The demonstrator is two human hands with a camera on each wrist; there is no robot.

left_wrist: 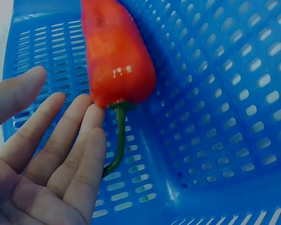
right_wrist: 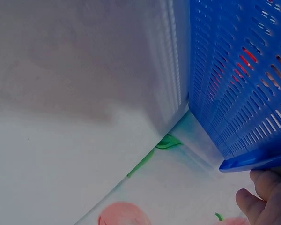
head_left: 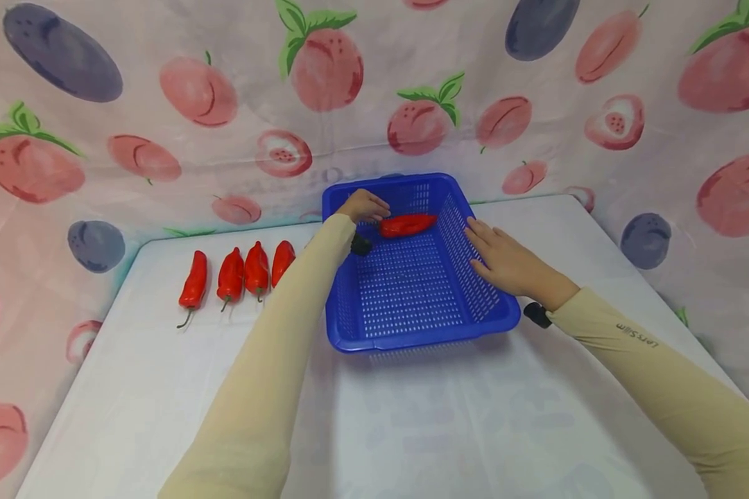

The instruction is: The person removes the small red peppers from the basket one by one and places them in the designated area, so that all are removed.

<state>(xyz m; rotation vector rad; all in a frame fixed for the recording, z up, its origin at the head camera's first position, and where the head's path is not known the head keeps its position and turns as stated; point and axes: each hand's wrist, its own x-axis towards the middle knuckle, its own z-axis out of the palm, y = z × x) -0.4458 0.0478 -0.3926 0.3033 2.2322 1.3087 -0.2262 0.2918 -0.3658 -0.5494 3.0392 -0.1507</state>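
A blue plastic basket (head_left: 406, 339) with slotted walls stands on the table, and one red pepper (head_left: 407, 225) lies inside near its back wall. Inside the basket's left part is my left hand (head_left: 365, 206). Its fingers are extended and the thumb is spread in the left wrist view, with the fingertips right at the stem end of the pepper (left_wrist: 119, 65); nothing is gripped. On the other side, my right hand (head_left: 505, 260) rests at the basket's right rim with fairly straight fingers. The right wrist view catches its fingers (right_wrist: 267, 192) beside the blue rim (right_wrist: 253, 161).
Several more red peppers (head_left: 230, 277) lie in a row on the white tabletop (head_left: 162, 388) left of the basket, the nearest one partly behind my left sleeve (head_left: 256, 374). A fruit-print cloth (head_left: 349, 145) hangs behind the table and along its sides.
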